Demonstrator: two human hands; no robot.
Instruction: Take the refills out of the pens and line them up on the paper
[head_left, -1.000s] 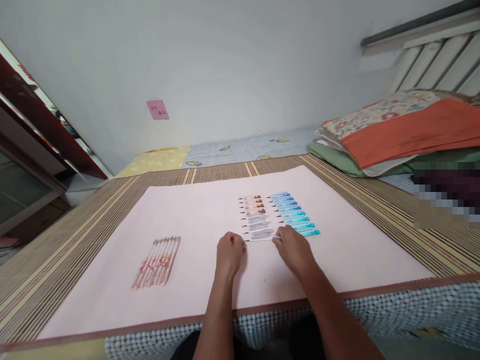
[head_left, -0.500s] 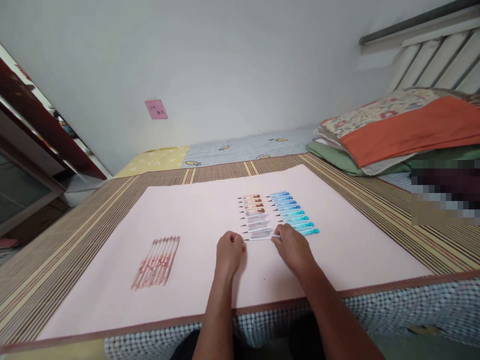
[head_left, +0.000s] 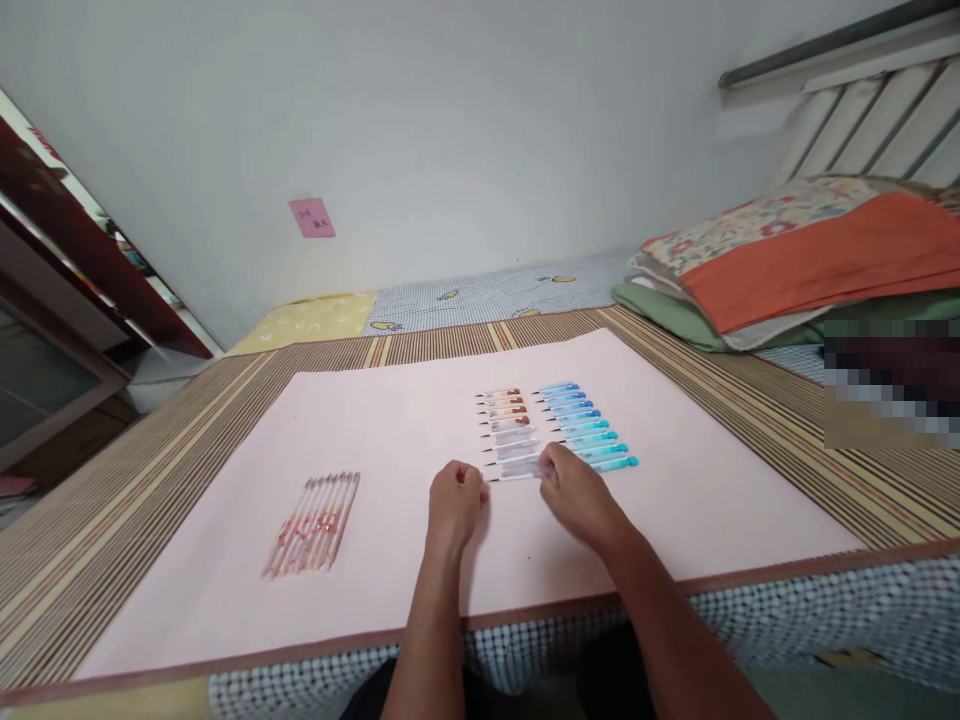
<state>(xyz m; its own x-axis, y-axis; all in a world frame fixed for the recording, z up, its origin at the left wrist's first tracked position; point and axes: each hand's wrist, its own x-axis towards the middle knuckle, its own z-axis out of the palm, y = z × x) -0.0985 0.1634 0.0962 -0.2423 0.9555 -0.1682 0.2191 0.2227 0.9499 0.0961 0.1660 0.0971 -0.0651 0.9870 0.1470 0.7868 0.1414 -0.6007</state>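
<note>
The nearest pen of the left column is a grey-and-white pen (head_left: 517, 476) with a dark tip, lying flat on the pink sheet (head_left: 375, 420). My right hand (head_left: 576, 488) is closed around its back end. At its tip, my left hand (head_left: 454, 500) rests with curled fingers; whether they pinch the tip is hidden. Above it lie more grey pens (head_left: 517, 440) and several brown pens (head_left: 510, 408), tips pointing left. To their right runs a column of blue pens (head_left: 574, 402) and turquoise pens (head_left: 600, 438), partly behind my right hand.
Several pink-patterned pens (head_left: 315, 525) lie side by side on the sheet's left part. Beneath the sheet is a striped mat (head_left: 202, 410). Folded bedding (head_left: 810, 255) is stacked at the right, by a radiator (head_left: 885, 125). A pink note (head_left: 312, 217) sticks to the wall.
My right hand has shifted slightly left along the grey pen. The left hand has moved very slightly left; the laid-out pens look unchanged.
</note>
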